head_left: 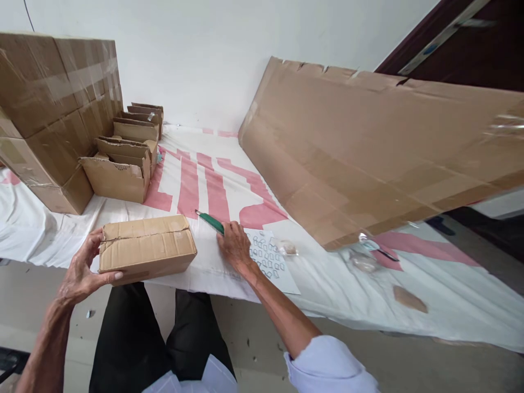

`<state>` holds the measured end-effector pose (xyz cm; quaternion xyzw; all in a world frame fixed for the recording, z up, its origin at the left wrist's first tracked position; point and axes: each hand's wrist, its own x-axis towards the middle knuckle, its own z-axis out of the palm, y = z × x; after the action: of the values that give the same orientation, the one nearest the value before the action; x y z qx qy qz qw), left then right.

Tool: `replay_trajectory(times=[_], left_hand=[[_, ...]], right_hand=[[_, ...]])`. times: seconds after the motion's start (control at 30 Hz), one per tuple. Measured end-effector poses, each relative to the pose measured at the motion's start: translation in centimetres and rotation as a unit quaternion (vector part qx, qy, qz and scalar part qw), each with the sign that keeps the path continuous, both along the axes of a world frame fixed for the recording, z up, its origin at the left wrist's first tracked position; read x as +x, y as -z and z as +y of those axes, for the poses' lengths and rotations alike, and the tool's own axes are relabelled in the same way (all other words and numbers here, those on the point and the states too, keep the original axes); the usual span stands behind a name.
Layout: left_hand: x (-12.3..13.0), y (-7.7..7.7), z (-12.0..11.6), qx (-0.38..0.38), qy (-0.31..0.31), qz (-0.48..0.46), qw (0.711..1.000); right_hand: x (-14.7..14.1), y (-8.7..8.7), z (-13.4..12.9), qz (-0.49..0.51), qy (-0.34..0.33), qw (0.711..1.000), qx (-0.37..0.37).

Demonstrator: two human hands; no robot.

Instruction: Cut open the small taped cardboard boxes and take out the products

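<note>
- Pale shirt hem [216, 376] nearest, then dark trousers [131, 338] below the near edge of the surface [49, 234]. State of each grip?
- Left grip [85, 272]: closed round the left end of the small carton [151, 245], thumb against its front face. Right grip [235, 244]: closed on the green-handled cutter [210, 221].
- Carton position?
- At the near edge, left of the sheet of drawings [270, 262]. Resting or held slightly raised: cannot tell.
- Handling advice?
- My judgement: bring the carton's base back from the edge for full support, steady it by the end only, and keep the left fingers off the seam [145, 236]. Direct the blade away from the left wrist.
- Orientation?
- Carton's long axis runs left to right, roughly along the near edge, right end angled slightly toward the far edge; seam runs lengthwise on top. Cutter lies obliquely, tip toward the far left, just beyond the carton, apart from it.
</note>
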<state>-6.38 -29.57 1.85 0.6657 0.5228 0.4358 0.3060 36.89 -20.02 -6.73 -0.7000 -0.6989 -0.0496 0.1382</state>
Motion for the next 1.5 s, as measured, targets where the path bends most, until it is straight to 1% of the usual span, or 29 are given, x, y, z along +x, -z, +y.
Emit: replay_trajectory(times=[0.07, 0.17, 0.27, 0.33, 0.4, 0.43, 0.47, 0.53, 0.6, 0.67, 0.73, 0.77, 0.8, 0.83, 0.87, 0.93, 0.97, 1.0, 1.03, 1.17, 1.2, 1.23, 1.27, 1.3, 1.33, 1.43, 1.5], left_hand=[[0.1, 0.0, 0.0, 0.0, -0.006, -0.009, 1.0], [0.3, -0.4, 0.0, -0.005, -0.004, -0.015, 1.0], [0.5, -0.8, -0.2, -0.008, -0.004, -0.013, 1.0], [0.6, -0.9, -0.3, -0.009, 0.004, -0.018, 1.0], [0.6, -0.9, -0.4, -0.008, 0.014, -0.02, 1.0], [0.6, -0.8, -0.5, -0.006, 0.015, -0.016, 1.0], [0.6, -0.7, -0.5, -0.005, 0.01, -0.011, 1.0], [0.5, -0.6, -0.6, -0.008, -0.005, -0.001, 1.0], [0.5, -0.6, -0.6, -0.014, -0.014, 0.001, 1.0], [0.6, -0.8, -0.6, -0.014, -0.011, 0.004, 1.0], [0.6, -1.0, -0.6, -0.009, -0.004, 0.011, 1.0], [0.7, -1.1, -0.6, -0.006, -0.001, 0.015, 1.0], [0.7, -1.2, -0.6, -0.004, 0.001, 0.021, 1.0], [0.7, -1.3, -0.6, -0.003, 0.001, 0.027, 1.0], [0.7, -1.4, -0.6, -0.004, 0.002, 0.034, 0.999], [0.6, -1.4, -0.7, -0.005, 0.001, 0.042, 0.999], [0.6, -1.4, -0.8, -0.005, -0.001, 0.044, 0.999], [0.5, -1.4, -0.8, -0.006, -0.004, 0.044, 0.999], [0.5, -1.4, -0.8, -0.006, -0.006, 0.043, 0.999], [0.3, -1.4, -0.4, 0.002, -0.007, 0.056, 0.998], [0.3, -1.4, -0.3, 0.006, -0.005, 0.061, 0.998], [0.3, -1.4, -0.2, 0.01, -0.001, 0.063, 0.998], [0.3, -1.4, -0.1, 0.013, 0.004, 0.065, 0.998], [0.4, -1.4, -0.1, 0.015, 0.01, 0.064, 0.998], [0.5, -1.4, -0.1, 0.015, 0.015, 0.064, 0.998], [1.1, -1.6, -0.5, 0.008, 0.009, 0.068, 0.998], [1.6, -1.7, -0.7, 0.004, -0.001, 0.068, 0.998]], right_hand=[[0.4, -0.1, 0.2, -0.001, 0.012, 1.0, -0.015], [0.7, -0.3, 0.5, -0.004, 0.007, 0.999, -0.037], [0.6, -0.6, 0.6, 0.013, -0.006, 1.0, -0.028], [0.5, -0.9, 0.5, 0.063, -0.011, 0.998, -0.005], [0.4, -1.4, 0.3, 0.158, -0.008, 0.987, 0.016], [0.4, -1.7, 0.2, 0.23, -0.003, 0.973, 0.023], [0.3, -2.0, 0.1, 0.311, 0.004, 0.95, 0.026], [0.2, -3.0, 0.1, 0.453, 0.01, 0.891, 0.021], [-0.1, -4.4, 0.0, 0.534, 0.002, 0.845, 0.006], [-0.6, -6.1, -0.3, 0.604, -0.035, 0.796, -0.03], [-1.2, -8.0, -0.9, 0.686, -0.086, 0.717, -0.081], [-1.6, -8.9, -1.3, 0.714, -0.109, 0.683, -0.107], [-2.0, -9.7, -1.7, 0.727, -0.125, 0.663, -0.127], [-2.5, -10.4, -2.0, 0.723, -0.135, 0.664, -0.135], [-3.0, -10.9, -2.3, 0.709, -0.144, 0.677, -0.135], [-4.0, -11.7, -2.8, 0.671, -0.161, 0.713, -0.121], [-4.5, -11.9, -2.9, 0.657, -0.168, 0.726, -0.113], [-4.8, -12.2, -3.0, 0.65, -0.174, 0.732, -0.11], [-5.1, -12.5, -3.0, 0.653, -0.177, 0.727, -0.113], [-5.2, -14.0, -3.0, 0.699, -0.185, 0.673, -0.158], [-5.1, -14.3, -3.0, 0.7, -0.192, 0.667, -0.168], [-5.0, -14.6, -3.1, 0.695, -0.2, 0.668, -0.176], [-4.9, -14.7, -3.3, 0.686, -0.208, 0.674, -0.179], [-4.8, -14.8, -3.5, 0.669, -0.217, 0.687, -0.18], [-4.8, -14.8, -3.7, 0.646, -0.226, 0.707, -0.178], [-5.1, -14.7, -4.3, 0.549, -0.257, 0.781, -0.149], [-5.5, -14.8, -4.6, 0.493, -0.277, 0.816, -0.122]])
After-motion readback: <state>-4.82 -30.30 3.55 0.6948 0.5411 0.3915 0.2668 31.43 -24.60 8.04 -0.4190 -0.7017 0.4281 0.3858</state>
